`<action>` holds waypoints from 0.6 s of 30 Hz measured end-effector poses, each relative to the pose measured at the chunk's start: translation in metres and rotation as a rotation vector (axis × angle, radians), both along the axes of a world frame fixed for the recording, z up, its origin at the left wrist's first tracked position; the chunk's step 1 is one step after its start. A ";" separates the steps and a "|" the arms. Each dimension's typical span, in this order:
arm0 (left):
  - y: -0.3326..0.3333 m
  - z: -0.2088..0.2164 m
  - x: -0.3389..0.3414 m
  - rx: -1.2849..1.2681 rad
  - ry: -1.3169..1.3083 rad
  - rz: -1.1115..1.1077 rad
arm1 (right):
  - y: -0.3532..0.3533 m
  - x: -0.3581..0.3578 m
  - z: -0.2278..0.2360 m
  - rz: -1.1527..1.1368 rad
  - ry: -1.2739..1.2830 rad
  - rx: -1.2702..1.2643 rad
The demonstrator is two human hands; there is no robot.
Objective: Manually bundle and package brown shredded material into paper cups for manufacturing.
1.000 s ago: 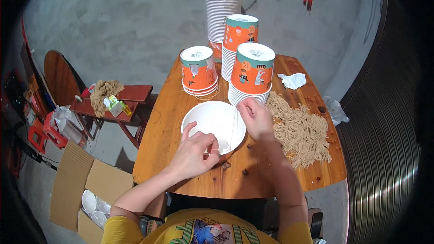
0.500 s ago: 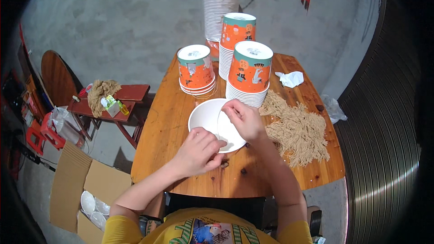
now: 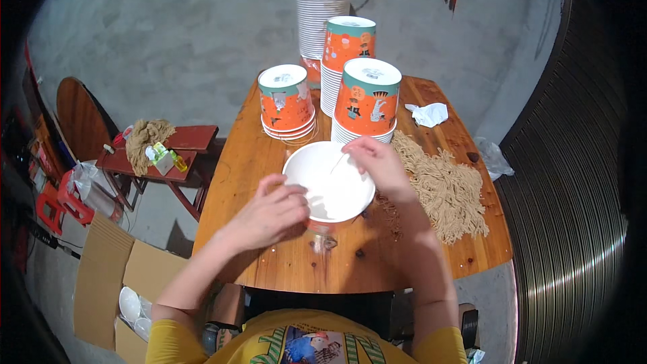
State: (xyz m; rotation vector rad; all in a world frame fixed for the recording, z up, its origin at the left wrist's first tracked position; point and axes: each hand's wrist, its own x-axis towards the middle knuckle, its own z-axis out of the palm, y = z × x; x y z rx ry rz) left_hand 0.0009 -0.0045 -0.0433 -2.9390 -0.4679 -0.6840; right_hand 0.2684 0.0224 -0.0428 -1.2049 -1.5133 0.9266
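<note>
A paper bowl point(image 3: 330, 195), white inside with a little orange showing below its near rim, has its open mouth toward me at the middle of the table. At its left rim, my left hand point(image 3: 273, 210) is closed with curled fingers holding the edge. My right hand point(image 3: 383, 167) pinches a thin pale strand point(image 3: 337, 162) over the bowl's far right rim; what the strand is made of is too fine to tell. To the right lies a heap of tan strings point(image 3: 441, 195). Beyond the bowl, orange paper buckets point(image 3: 368, 104) stand nested upside down.
A shorter bucket stack point(image 3: 286, 101) stands at left, with taller stacks point(image 3: 322, 13) behind. Crumpled tissue point(image 3: 428, 114) lies by the far right edge. An open carton point(image 3: 145, 273) with white bowls sits on the floor at left, near a red bench point(image 3: 195, 138).
My left hand has moved from inside the bowl to its left rim. The right hand has shifted right and slightly up with the strand. The bowl is tipped a little, showing orange below.
</note>
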 end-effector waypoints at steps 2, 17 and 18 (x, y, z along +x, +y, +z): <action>0.016 0.001 -0.016 0.017 0.056 0.083 | -0.012 0.013 0.021 0.132 0.374 -0.184; 0.001 0.009 0.028 -0.833 -0.838 0.127 | -0.052 -0.026 0.022 0.222 1.213 0.022; -0.011 0.010 0.044 -0.907 -0.787 0.065 | -0.055 -0.038 0.027 0.228 1.206 0.021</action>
